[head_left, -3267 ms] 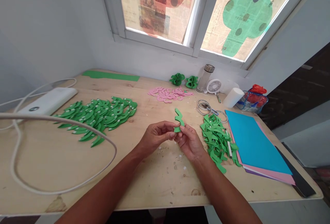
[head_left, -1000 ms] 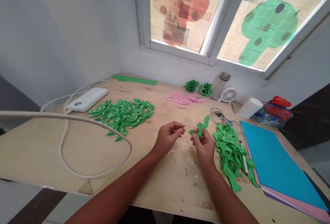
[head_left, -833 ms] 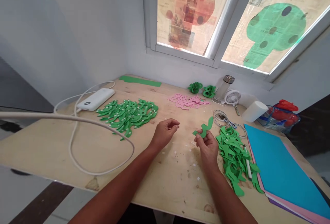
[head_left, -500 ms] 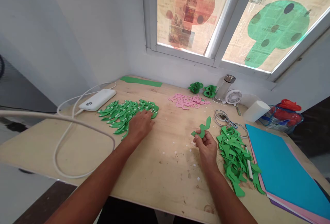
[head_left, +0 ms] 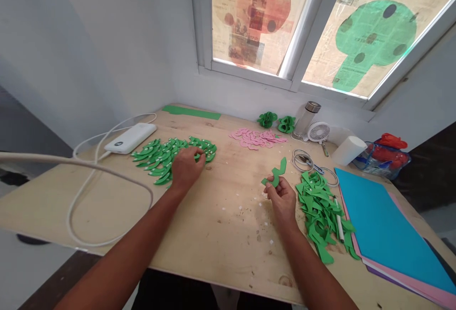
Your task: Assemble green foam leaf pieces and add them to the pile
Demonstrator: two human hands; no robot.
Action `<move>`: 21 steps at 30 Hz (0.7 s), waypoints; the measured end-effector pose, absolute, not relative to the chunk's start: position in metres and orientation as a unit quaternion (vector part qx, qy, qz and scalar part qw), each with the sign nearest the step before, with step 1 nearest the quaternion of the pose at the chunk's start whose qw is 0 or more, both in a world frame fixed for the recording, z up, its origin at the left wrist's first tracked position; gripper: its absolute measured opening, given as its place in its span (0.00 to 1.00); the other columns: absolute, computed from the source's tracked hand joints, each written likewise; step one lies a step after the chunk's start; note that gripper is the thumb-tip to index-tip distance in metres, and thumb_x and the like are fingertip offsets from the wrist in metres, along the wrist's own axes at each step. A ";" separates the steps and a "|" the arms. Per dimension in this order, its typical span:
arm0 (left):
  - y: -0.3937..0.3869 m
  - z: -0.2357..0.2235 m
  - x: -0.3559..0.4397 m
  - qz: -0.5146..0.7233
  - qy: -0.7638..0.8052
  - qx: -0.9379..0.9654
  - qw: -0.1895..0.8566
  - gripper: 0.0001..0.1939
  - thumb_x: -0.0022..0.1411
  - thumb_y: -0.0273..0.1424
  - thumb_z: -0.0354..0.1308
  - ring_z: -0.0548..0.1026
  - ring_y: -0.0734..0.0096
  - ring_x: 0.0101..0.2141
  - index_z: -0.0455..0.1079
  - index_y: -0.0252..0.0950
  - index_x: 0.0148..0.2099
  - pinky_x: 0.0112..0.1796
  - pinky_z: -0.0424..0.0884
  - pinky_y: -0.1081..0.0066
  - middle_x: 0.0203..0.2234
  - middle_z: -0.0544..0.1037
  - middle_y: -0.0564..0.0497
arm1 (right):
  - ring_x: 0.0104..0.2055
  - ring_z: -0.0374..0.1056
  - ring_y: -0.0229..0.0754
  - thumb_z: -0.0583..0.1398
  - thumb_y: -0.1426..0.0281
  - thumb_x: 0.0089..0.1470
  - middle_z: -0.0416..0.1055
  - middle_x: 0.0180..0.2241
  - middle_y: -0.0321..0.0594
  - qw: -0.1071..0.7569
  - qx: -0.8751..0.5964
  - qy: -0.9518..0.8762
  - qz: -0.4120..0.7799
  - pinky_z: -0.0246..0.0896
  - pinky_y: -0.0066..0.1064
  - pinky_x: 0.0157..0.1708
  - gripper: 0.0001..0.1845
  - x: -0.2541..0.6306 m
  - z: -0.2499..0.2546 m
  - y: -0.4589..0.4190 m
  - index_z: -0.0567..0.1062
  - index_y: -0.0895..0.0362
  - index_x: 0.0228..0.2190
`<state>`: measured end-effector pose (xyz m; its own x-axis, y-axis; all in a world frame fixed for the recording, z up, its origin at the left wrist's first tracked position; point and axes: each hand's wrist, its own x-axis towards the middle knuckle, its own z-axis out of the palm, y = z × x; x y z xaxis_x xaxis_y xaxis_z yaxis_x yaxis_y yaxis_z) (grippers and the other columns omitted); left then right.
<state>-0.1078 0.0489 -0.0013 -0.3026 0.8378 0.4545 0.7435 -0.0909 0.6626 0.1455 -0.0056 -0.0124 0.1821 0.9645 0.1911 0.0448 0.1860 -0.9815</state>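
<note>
My right hand (head_left: pixel 283 199) pinches a wavy green cut-out (head_left: pixel 276 175) between thumb and fingers, holding it above the table. On the left, my left hand (head_left: pixel 187 168) is at the right side of a spread of green leaf-shaped pieces (head_left: pixel 162 154) dotted with small white squares. Its thumb and fingertips are drawn together there; what lies between them is too small to make out. Beside my right wrist is a heap of loose green offcuts (head_left: pixel 317 205), with a white pen (head_left: pixel 339 222) lying on it.
Pink cut-outs (head_left: pixel 258 139) lie mid-table, with green paper balls (head_left: pixel 267 119) behind. A bottle (head_left: pixel 307 119), small fan (head_left: pixel 318 132), white roll (head_left: pixel 349 150) and scissors (head_left: pixel 313 165) stand or lie right of them. Blue sheets (head_left: pixel 388 224) are at right; a power bank (head_left: pixel 131 138) and cable (head_left: pixel 71 200) at left.
My left hand's fingers have drawn together in a pinch at the leaf pieces. My right hand still holds the wavy cut-out. The whole view has shifted slightly.
</note>
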 end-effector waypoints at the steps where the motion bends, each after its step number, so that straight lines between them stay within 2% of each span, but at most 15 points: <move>1: 0.050 -0.001 -0.105 0.480 0.663 0.566 0.095 0.02 0.50 0.27 0.55 0.70 0.60 0.35 0.66 0.36 0.26 0.36 0.61 0.68 0.25 0.73 0.49 | 0.22 0.59 0.34 0.60 0.64 0.46 0.65 0.20 0.33 0.584 -0.498 -0.505 0.395 0.53 0.25 0.22 0.12 0.145 -0.012 -0.006 0.71 0.59 0.32; 2: 0.051 -0.002 -0.102 0.503 0.655 0.547 0.136 0.02 0.49 0.28 0.56 0.70 0.64 0.31 0.65 0.36 0.25 0.33 0.62 0.70 0.23 0.72 0.51 | 0.22 0.59 0.34 0.60 0.64 0.46 0.65 0.20 0.33 0.585 -0.495 -0.506 0.396 0.53 0.25 0.22 0.12 0.145 -0.012 -0.005 0.71 0.59 0.32; 5: 0.050 -0.002 -0.086 0.594 0.575 0.438 0.354 0.06 0.44 0.29 0.59 0.70 0.69 0.25 0.63 0.36 0.24 0.27 0.62 0.73 0.19 0.71 0.54 | 0.21 0.59 0.34 0.60 0.64 0.45 0.65 0.19 0.32 0.583 -0.483 -0.508 0.410 0.53 0.25 0.21 0.12 0.143 -0.012 -0.005 0.71 0.59 0.31; 7: 0.045 0.000 -0.072 0.596 0.503 0.381 0.497 0.09 0.41 0.30 0.61 0.72 0.68 0.24 0.62 0.35 0.25 0.27 0.64 0.72 0.19 0.73 0.52 | 0.20 0.59 0.34 0.61 0.64 0.44 0.65 0.19 0.32 0.579 -0.472 -0.509 0.427 0.53 0.24 0.20 0.12 0.142 -0.012 -0.004 0.71 0.59 0.31; 9: 0.040 0.003 -0.057 0.574 0.449 0.348 0.590 0.10 0.41 0.29 0.61 0.74 0.67 0.25 0.60 0.35 0.25 0.26 0.66 0.72 0.22 0.75 0.49 | 0.20 0.59 0.33 0.61 0.65 0.44 0.65 0.19 0.32 0.575 -0.459 -0.511 0.444 0.53 0.24 0.20 0.11 0.142 -0.013 -0.004 0.70 0.58 0.30; 14: 0.034 0.008 -0.029 0.537 0.397 0.324 0.670 0.10 0.43 0.27 0.60 0.76 0.67 0.26 0.59 0.34 0.24 0.27 0.69 0.72 0.27 0.78 0.44 | 0.18 0.58 0.32 0.61 0.66 0.43 0.66 0.18 0.32 0.544 -0.446 -0.531 0.472 0.52 0.24 0.18 0.10 0.142 -0.015 -0.003 0.70 0.58 0.30; 21: 0.033 0.001 -0.015 0.514 0.355 0.307 0.718 0.10 0.45 0.26 0.61 0.75 0.70 0.24 0.60 0.34 0.23 0.23 0.68 0.74 0.27 0.78 0.45 | 0.17 0.56 0.32 0.59 0.67 0.44 0.66 0.17 0.30 0.527 -0.454 -0.525 0.491 0.51 0.23 0.18 0.09 0.141 -0.018 -0.002 0.70 0.58 0.30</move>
<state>-0.0152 0.0327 0.0011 0.2192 0.9562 -0.1941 -0.5194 0.2828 0.8064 0.1409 -0.0019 -0.0182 -0.0332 0.9937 0.1074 -0.0403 0.1060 -0.9935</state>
